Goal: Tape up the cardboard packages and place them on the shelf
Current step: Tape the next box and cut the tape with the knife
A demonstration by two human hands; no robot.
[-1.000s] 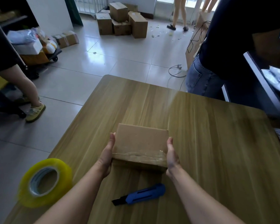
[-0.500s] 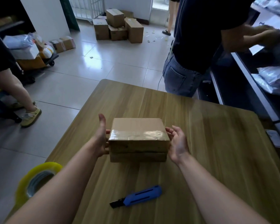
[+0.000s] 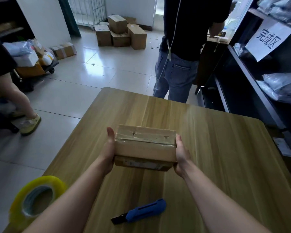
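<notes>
- Package: the cardboard package [image 3: 144,147] is held between both hands over the middle of the worktop [image 3: 225,157]. Its taped top seam is tipped toward the camera, and clear tape is wrinkled along it.
- The left hand [image 3: 108,148] grips the package's left end, palm flat on the cardboard and thumb pointing up past the far corner. Its fingers are hidden underneath.
- The right hand [image 3: 181,152] grips the right end, heel against the side and fingers tucked out of sight below the near corner.
- Bare wood runs from the right hand out to the worktop's rounded far-right corner, with more beyond the package up to the far edge.
- A blue utility knife [image 3: 141,211] lies on the worktop between the two forearms, nearer the body than the hands and well apart from the package.
- A yellow tape roll [image 3: 37,200] sits outside the left forearm at the near-left edge of the worktop.
- The shelf [image 3: 259,81], a dark rack with a paper sign [image 3: 269,39], stands beyond and to the right of the right hand, holding plastic-wrapped parcels.
- A person in jeans [image 3: 176,73] stands just past the far edge, between the worktop and the shelf front.
</notes>
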